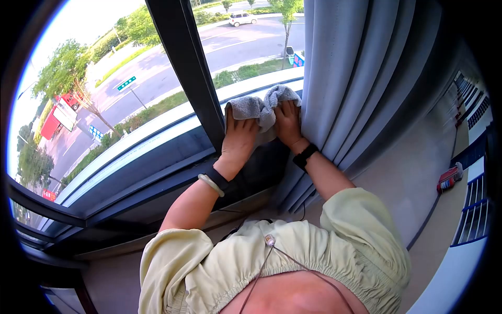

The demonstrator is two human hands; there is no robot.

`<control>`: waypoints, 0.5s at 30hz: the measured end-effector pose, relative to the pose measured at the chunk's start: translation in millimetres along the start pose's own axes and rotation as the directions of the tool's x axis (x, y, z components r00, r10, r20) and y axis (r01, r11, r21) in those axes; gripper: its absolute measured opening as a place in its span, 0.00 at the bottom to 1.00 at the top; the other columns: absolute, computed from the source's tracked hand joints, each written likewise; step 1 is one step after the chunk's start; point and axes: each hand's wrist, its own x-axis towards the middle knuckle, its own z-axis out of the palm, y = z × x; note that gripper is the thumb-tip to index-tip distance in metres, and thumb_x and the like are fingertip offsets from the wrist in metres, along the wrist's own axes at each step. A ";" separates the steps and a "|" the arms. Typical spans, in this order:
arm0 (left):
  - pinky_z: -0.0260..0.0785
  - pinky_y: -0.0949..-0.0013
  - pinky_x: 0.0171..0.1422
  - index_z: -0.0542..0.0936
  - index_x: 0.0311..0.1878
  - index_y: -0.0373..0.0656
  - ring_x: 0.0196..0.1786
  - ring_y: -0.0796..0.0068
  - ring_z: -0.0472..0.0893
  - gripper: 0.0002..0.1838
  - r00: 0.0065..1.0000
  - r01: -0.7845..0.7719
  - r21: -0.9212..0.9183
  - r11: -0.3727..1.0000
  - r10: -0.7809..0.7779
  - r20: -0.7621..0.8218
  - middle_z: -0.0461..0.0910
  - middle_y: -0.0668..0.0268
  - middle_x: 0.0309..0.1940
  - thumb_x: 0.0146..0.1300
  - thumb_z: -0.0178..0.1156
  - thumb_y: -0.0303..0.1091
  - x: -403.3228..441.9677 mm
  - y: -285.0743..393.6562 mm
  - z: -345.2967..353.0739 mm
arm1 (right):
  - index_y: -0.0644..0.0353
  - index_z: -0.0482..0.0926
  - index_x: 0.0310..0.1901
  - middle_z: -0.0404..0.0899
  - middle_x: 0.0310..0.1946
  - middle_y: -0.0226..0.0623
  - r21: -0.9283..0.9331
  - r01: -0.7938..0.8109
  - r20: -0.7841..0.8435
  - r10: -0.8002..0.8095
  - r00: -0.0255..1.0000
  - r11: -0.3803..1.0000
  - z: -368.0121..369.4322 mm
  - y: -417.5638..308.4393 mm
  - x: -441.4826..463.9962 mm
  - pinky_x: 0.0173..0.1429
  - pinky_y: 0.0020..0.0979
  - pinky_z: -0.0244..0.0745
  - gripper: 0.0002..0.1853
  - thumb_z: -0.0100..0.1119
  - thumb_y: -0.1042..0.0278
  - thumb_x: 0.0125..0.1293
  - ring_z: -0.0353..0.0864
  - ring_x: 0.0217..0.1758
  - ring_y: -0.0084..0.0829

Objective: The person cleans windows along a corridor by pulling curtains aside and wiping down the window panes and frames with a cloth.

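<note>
A grey towel (pixel 247 108) lies bunched at the lower part of the window pane, beside the dark window frame post (pixel 189 68). My left hand (pixel 240 138) is closed on the towel's left part, fingers pointing up with their tips under a fold. On its right part my right hand (pixel 287 123) grips the same towel, close to the edge of the grey curtain (pixel 334 78). Between the two hands the cloth is twisted and hangs down a little. The palms are hidden from view.
The curtain hangs in long folds to the right of my right arm. A dark sill and lower frame (pixel 151 172) run to the left. Behind me on the right, a red object (pixel 448 178) sits by a white wall with railings. Outside are a road and a white car (pixel 242 19).
</note>
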 end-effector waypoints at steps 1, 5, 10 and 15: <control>0.44 0.31 0.77 0.78 0.57 0.49 0.70 0.57 0.65 0.20 1.000 0.002 -0.042 0.999 -0.002 0.007 0.72 0.64 0.61 0.60 0.54 0.35 -2.1 -0.4 4.0 | 0.64 0.80 0.45 0.74 0.47 0.50 0.029 -0.017 -0.021 0.017 1.000 0.999 -0.3 -2.1 -6.0 0.57 0.50 0.68 0.15 0.55 0.80 0.55 0.72 0.55 0.54; 0.44 0.36 0.78 0.78 0.60 0.47 0.72 0.53 0.64 0.22 0.998 0.057 -0.245 0.968 -0.053 0.022 0.71 0.61 0.64 0.62 0.56 0.36 -18.4 9.7 32.2 | 0.64 0.80 0.54 0.72 0.62 0.53 0.257 -0.205 0.030 0.204 0.978 0.945 -14.5 -21.9 -27.0 0.71 0.48 0.63 0.23 0.52 0.84 0.55 0.69 0.67 0.56; 0.50 0.40 0.75 0.69 0.70 0.44 0.71 0.49 0.66 0.34 0.957 -0.033 -0.608 0.793 -0.150 -0.248 0.71 0.52 0.65 0.60 0.64 0.37 -35.3 38.8 21.8 | 0.58 0.78 0.62 0.68 0.67 0.53 0.366 -0.165 0.007 0.174 0.985 0.916 -101.3 -97.6 -18.0 0.75 0.47 0.60 0.28 0.51 0.84 0.58 0.66 0.71 0.56; 0.58 0.52 0.74 0.66 0.71 0.41 0.68 0.53 0.70 0.35 0.992 0.109 -0.985 -0.136 -0.044 0.116 0.73 0.56 0.64 0.61 0.66 0.37 -34.1 79.9 -45.3 | 0.55 0.79 0.62 0.71 0.63 0.53 0.410 0.085 -0.101 -0.047 0.994 0.908 -185.1 -121.5 -23.9 0.71 0.49 0.66 0.25 0.57 0.78 0.61 0.70 0.67 0.56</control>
